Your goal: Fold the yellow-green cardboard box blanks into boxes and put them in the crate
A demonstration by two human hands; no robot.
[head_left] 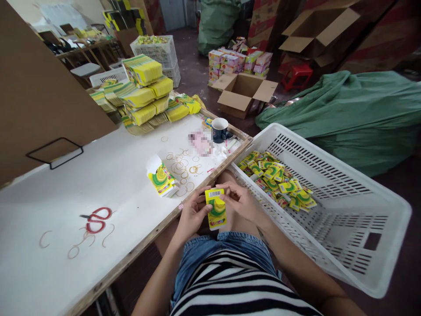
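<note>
Over my lap, a small yellow and green printed packet [216,210] with a barcode at its top is held upright between both hands. My left hand [194,210] pinches its left edge, thumb on the front. At its upper right edge my right hand [240,199] has its fingers closed on it. On the white table, a few opened-out yellow packets [161,177] lie just left of my hands, with loose rubber bands [180,166] beyond them. To my right, a white plastic crate [348,219] holds a heap of similar small yellow packets [274,177].
Red-handled scissors [98,219] lie on the table at left. A dark mug [219,131] stands near the table's far corner. Stacks of yellow printed card [144,94] fill the far end. Beyond are an open carton [241,92], a green sack [345,114] and a red stool [297,75].
</note>
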